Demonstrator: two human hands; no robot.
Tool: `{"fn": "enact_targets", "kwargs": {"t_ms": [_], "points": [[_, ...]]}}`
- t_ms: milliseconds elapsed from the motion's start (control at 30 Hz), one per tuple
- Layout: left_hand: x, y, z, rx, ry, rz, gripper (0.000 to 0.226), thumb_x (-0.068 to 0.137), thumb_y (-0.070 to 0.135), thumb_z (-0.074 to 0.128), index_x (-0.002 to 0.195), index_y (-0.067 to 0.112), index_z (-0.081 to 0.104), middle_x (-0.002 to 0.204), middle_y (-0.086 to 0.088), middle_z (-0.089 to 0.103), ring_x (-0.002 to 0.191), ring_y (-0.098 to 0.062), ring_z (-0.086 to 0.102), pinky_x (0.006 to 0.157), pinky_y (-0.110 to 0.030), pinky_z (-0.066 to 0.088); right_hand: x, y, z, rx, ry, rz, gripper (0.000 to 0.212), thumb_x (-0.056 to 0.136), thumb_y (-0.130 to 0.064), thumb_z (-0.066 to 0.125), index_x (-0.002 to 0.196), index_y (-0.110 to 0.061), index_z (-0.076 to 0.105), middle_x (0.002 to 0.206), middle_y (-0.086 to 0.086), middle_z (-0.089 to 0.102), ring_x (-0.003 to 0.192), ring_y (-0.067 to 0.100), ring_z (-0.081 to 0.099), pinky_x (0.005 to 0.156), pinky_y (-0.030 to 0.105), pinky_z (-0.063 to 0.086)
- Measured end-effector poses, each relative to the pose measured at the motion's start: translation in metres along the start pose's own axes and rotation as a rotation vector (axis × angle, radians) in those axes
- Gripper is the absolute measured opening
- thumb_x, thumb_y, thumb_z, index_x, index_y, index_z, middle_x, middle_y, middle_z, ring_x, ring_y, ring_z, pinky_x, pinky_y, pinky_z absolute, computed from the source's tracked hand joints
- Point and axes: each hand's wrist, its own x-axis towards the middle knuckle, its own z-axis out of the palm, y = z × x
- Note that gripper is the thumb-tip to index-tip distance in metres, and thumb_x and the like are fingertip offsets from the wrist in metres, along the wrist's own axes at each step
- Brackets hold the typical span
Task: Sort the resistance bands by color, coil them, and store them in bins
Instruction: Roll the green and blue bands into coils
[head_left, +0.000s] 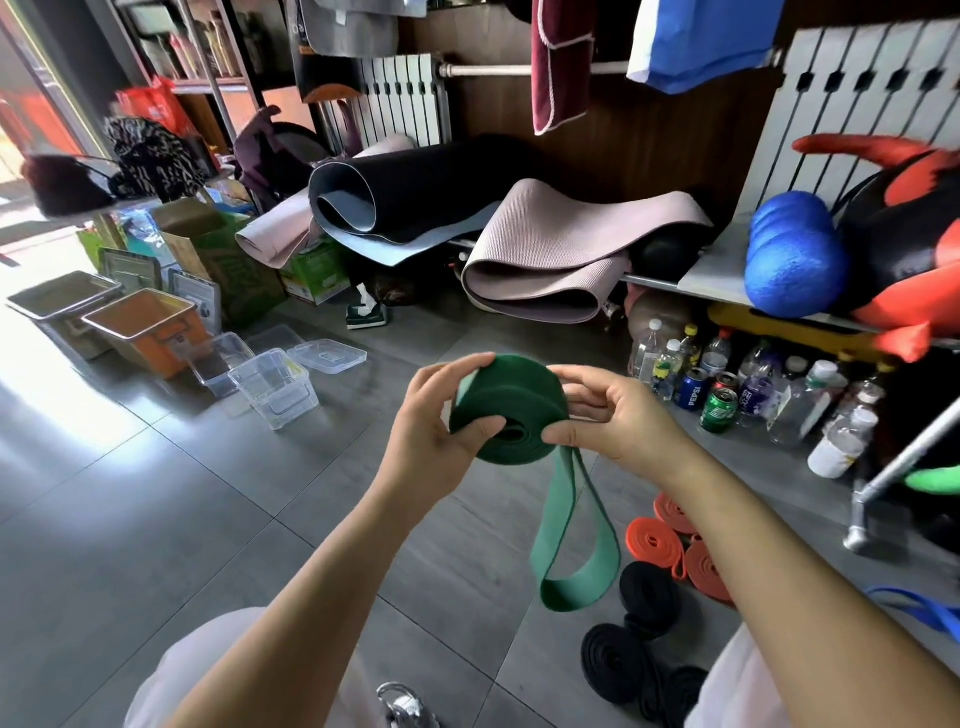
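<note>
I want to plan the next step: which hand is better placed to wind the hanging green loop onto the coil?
Probably the right hand: the loose loop hangs directly below its thumb, while the left hand holds the coil from the other side.

The band (514, 395) sits between the left hand (436, 415) and the right hand (618, 415), both gripping it, and its loose tail (566, 592) hangs below the right hand. Coiled bands (618, 660) lie on the floor (208, 493) under the right forearm. Tubs (275, 387) stand well left of the left hand, with larger bins (140, 327) behind them. Bottles and cans (727, 384) stand to the right of the right hand. Rolled mats (540, 260) lie beyond both hands.
</note>
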Motion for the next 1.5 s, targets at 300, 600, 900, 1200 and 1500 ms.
{"fn": "enact_targets", "kwargs": {"t_ms": [300, 600, 900, 1200, 1500], "points": [[-0.003, 0.011, 0.008, -0.649, 0.091, -0.205, 0.05, 0.073, 0.005, 0.069, 0.116, 0.026, 0.055, 0.112, -0.008, 0.058, 0.102, -0.029, 0.061, 0.08, -0.052, 0.055, 0.0, -0.002, 0.001, 0.121, 0.093, -0.042, 0.048, 0.054, -0.01, 0.076, 0.099, -0.023, 0.064, 0.089, -0.011, 0.074, 0.089, 0.004, 0.068, 0.077, 0.015, 0.052], [-0.002, 0.008, 0.008, -0.677, -0.099, -0.423, 0.054, 0.073, 0.01, 0.072, 0.116, 0.022, 0.042, 0.121, -0.013, 0.052, 0.105, -0.026, 0.062, 0.079, -0.052, 0.055, -0.005, -0.002, -0.006, 0.179, 0.135, -0.035, 0.045, 0.052, -0.026, 0.085, 0.094, -0.02, 0.069, 0.093, 0.003, 0.074, 0.087, 0.015, 0.071, 0.072, 0.019, 0.053], [0.005, 0.011, -0.02, -0.452, -0.315, -0.454, 0.049, 0.069, 0.026, 0.069, 0.115, 0.012, 0.06, 0.099, -0.008, 0.072, 0.097, -0.027, 0.068, 0.084, -0.05, 0.055, -0.007, -0.003, -0.009, 0.135, 0.054, -0.014, 0.041, 0.052, -0.026, 0.087, 0.091, -0.029, 0.074, 0.095, 0.002, 0.074, 0.088, 0.016, 0.071, 0.074, 0.018, 0.053], [0.007, 0.007, -0.012, -0.177, -0.328, -0.365, 0.039, 0.069, 0.015, 0.08, 0.098, 0.031, 0.06, 0.1, 0.005, 0.069, 0.094, -0.012, 0.067, 0.074, -0.028, 0.058, -0.01, -0.006, -0.007, 0.074, -0.006, 0.042, 0.048, 0.051, -0.017, 0.082, 0.097, -0.015, 0.068, 0.09, 0.003, 0.075, 0.084, 0.015, 0.071, 0.071, 0.02, 0.054], [0.001, 0.013, -0.009, 0.376, -0.435, -0.135, 0.087, 0.063, 0.035, 0.084, 0.136, 0.041, 0.037, 0.128, 0.014, 0.049, 0.111, -0.01, 0.052, 0.092, -0.036, 0.048, -0.01, -0.003, -0.001, -0.049, -0.073, 0.07, 0.039, 0.062, -0.001, 0.083, 0.09, -0.024, 0.07, 0.087, -0.004, 0.075, 0.08, 0.009, 0.071, 0.068, 0.014, 0.052]]}}
